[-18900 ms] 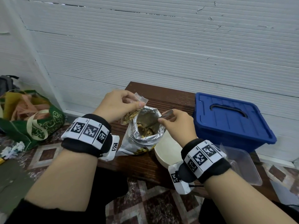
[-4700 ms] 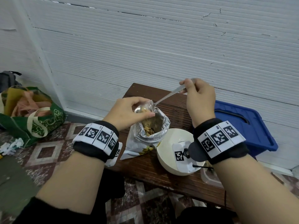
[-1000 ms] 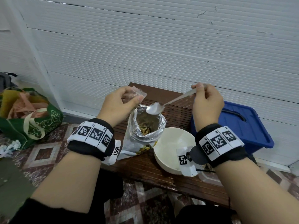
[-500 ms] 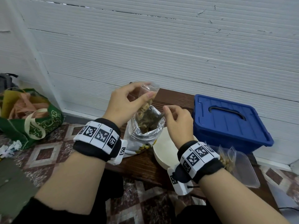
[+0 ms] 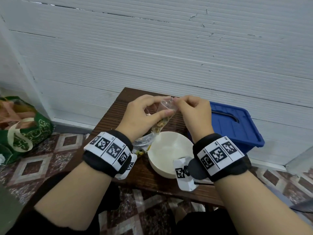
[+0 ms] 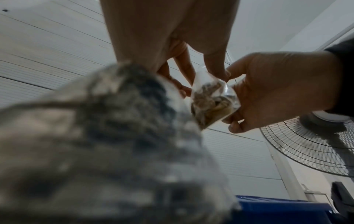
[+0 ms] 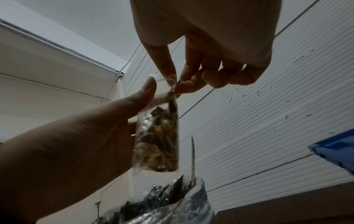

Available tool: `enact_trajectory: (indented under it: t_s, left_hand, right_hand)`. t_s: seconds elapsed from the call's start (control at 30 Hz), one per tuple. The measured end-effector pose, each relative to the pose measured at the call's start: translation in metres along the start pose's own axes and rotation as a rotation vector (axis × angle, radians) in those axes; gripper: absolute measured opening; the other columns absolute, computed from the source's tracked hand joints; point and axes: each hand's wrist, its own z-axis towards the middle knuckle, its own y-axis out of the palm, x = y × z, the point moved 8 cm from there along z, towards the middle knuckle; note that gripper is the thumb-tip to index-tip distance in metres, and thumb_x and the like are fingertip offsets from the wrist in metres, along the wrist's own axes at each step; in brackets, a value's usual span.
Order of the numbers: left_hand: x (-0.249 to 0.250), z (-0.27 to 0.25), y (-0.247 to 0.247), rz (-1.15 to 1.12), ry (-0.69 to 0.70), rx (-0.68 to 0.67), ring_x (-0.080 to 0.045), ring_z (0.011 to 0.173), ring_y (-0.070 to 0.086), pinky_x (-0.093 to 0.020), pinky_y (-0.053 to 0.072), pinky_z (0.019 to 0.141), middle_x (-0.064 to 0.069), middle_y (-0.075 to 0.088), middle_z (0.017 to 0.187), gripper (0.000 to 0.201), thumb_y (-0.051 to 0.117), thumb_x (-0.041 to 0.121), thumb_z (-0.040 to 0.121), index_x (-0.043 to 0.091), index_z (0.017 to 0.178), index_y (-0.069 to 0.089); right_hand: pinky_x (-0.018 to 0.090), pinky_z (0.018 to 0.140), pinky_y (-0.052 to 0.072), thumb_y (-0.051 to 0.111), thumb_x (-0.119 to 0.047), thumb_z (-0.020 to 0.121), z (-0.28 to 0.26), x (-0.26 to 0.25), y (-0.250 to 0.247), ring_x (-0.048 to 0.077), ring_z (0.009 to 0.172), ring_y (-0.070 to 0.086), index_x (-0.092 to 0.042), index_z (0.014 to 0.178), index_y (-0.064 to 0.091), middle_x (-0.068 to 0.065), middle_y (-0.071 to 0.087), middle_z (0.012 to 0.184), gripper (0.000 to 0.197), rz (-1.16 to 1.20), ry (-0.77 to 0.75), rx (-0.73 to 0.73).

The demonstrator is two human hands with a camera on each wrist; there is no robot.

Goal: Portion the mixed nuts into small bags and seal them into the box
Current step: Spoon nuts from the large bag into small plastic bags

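Observation:
A small clear bag [image 5: 163,122] partly filled with mixed nuts hangs above the wooden table, over the white bowl's far rim. My left hand [image 5: 164,107] grips its upper part between thumb and fingers. My right hand [image 5: 177,101] pinches the bag's top edge. The right wrist view shows that pinch at the right hand [image 7: 172,82], the small bag [image 7: 159,144] and the left hand [image 7: 147,91] beside it. The foil bag of nuts [image 7: 164,203] stands below with the spoon [image 7: 192,159] upright in it. In the head view my left wrist mostly hides the foil bag [image 5: 144,144].
A white bowl [image 5: 159,165] sits at the table's front, below my hands. The blue box [image 5: 237,129], its lid on, stands at the right against the wall. A green cloth bag [image 5: 27,133] lies on the tiled floor at left. A fan [image 6: 316,145] stands at right.
My right hand has left the spoon standing in the foil bag and risen to pinch the small bag's top. The left hand has carried the small bag rightward, towards the bowl.

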Motion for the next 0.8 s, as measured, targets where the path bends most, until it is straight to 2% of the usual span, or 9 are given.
enact_trajectory:
  t_s: [0.1,0.23,0.37,0.5,0.67,0.8]
  left_hand:
    - [0.0,0.0,0.007,0.009,0.001,-0.022,-0.004,0.08,0.057,-0.013,0.042,0.069,0.005,0.065,0.092,0.042,0.072,0.049,0.071,0.039,0.111,0.066]
    - [0.003,-0.002,0.019,0.008,-0.033,-0.098,0.004,0.076,0.051,-0.007,0.039,0.069,0.01,0.058,0.088,0.051,0.078,0.04,0.07,0.033,0.118,0.064]
    - [0.009,-0.005,0.029,-0.047,-0.034,-0.131,0.004,0.076,0.053,-0.009,0.042,0.071,0.013,0.059,0.089,0.044,0.081,0.029,0.072,0.037,0.111,0.063]
    - [0.016,-0.008,0.037,-0.082,-0.036,-0.157,0.004,0.08,0.056,-0.009,0.044,0.072,0.012,0.061,0.094,0.039,0.08,0.025,0.074,0.031,0.11,0.064]
    - [0.015,-0.01,0.042,-0.098,-0.048,-0.181,0.002,0.085,0.06,-0.011,0.048,0.076,0.01,0.063,0.099,0.039,0.079,0.025,0.075,0.031,0.11,0.064]
    - [0.012,-0.011,0.046,-0.079,-0.05,-0.195,0.001,0.083,0.058,-0.012,0.046,0.072,0.011,0.062,0.098,0.039,0.079,0.026,0.076,0.032,0.111,0.064]
  right_hand:
    - [0.037,0.073,0.051,0.068,-0.023,0.083,-0.003,-0.001,-0.008,0.015,0.07,0.062,-0.017,0.062,0.069,-0.003,0.065,0.062,0.022,-0.039,-0.009,-0.003]
    - [0.038,0.074,0.052,0.068,-0.023,0.086,-0.007,-0.002,-0.022,0.025,0.076,0.066,-0.012,0.069,0.072,0.006,0.07,0.07,0.02,-0.045,-0.006,-0.002]
    - [0.03,0.067,0.05,0.068,-0.021,0.086,-0.012,-0.005,-0.036,0.01,0.065,0.06,-0.013,0.067,0.071,0.0,0.067,0.064,0.021,-0.045,0.01,0.016]
    - [0.02,0.059,0.04,0.067,-0.02,0.086,-0.017,-0.006,-0.046,-0.003,0.05,0.049,-0.013,0.068,0.072,-0.007,0.062,0.059,0.019,-0.05,0.022,0.04]
    - [0.024,0.069,0.049,0.066,-0.019,0.086,-0.022,-0.004,-0.05,0.006,0.068,0.061,-0.011,0.072,0.073,-0.002,0.068,0.067,0.018,-0.064,0.024,0.064]
    - [0.03,0.074,0.051,0.066,-0.021,0.086,-0.024,0.001,-0.052,0.014,0.075,0.064,-0.01,0.076,0.074,0.002,0.07,0.072,0.018,-0.079,0.038,0.072]
